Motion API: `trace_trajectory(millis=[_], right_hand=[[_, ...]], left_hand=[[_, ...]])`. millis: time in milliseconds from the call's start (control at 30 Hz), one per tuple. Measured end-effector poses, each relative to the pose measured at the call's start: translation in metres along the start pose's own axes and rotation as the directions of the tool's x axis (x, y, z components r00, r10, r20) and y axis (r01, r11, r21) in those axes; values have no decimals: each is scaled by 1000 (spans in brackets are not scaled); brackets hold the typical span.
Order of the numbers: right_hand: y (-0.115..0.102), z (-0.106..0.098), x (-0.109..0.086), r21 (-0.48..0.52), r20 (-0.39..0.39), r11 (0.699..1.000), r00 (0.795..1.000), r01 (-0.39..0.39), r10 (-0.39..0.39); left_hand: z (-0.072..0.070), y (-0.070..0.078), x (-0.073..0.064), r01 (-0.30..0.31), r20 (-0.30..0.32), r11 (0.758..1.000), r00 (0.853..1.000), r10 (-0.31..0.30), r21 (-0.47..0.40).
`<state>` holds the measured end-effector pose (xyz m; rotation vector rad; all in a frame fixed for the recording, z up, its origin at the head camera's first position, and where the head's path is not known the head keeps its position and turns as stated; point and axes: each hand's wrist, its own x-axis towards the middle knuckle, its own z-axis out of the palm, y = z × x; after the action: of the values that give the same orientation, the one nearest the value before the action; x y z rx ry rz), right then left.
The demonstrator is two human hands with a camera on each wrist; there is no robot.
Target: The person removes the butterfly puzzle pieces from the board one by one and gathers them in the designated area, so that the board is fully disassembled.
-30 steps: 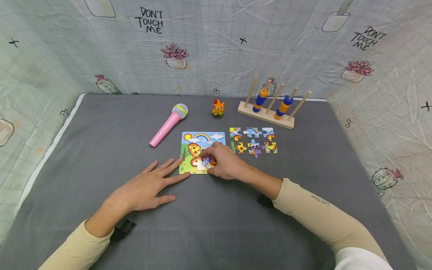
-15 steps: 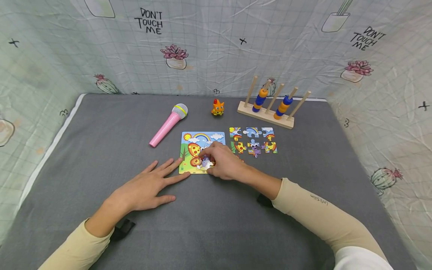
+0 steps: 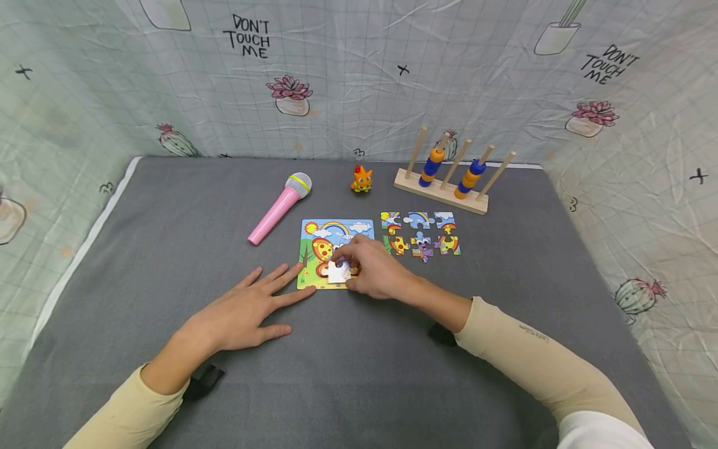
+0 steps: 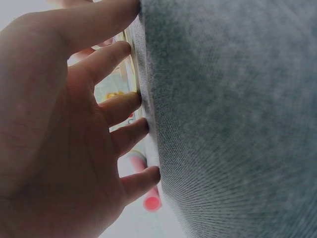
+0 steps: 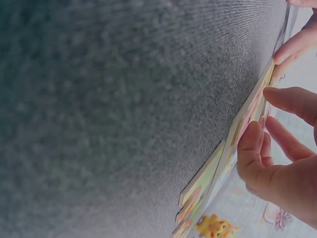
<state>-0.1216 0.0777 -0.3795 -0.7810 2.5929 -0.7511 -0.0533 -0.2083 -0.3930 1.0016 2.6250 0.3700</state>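
A square picture puzzle board (image 3: 310, 277) with a sun, a rainbow and a butterfly lies on the dark grey tabletop. My right hand (image 3: 374, 269) is over its lower right part. Its thumb and fingers pinch a puzzle piece (image 3: 338, 272) low over the board. The piece looks white in the head view; whether that is glare I cannot tell. In the right wrist view the fingertips (image 5: 254, 130) are close to the board's face. My left hand (image 3: 247, 312) lies flat with fingers spread, its fingertips touching the board's left edge. Part of the board is hidden under the right hand.
Several loose puzzle pieces (image 3: 421, 220) lie in two rows right of the board. Behind stand an orange toy figure (image 3: 361, 179) and a wooden peg rack (image 3: 443, 194) with blue and orange beads. A pink toy microphone (image 3: 275, 215) lies at the back left.
The pinched piece has shifted slightly in the right fingers, going from a purple picture to a white look. The left hand has stayed in place.
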Motion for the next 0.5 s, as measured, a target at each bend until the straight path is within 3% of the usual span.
trace_trajectory(millis=[500], right_hand=[[21,-17,-26,46,-37,997,998,-56,58]], left_hand=[[0,1,1,13,16,1000,1000,-13,-3]])
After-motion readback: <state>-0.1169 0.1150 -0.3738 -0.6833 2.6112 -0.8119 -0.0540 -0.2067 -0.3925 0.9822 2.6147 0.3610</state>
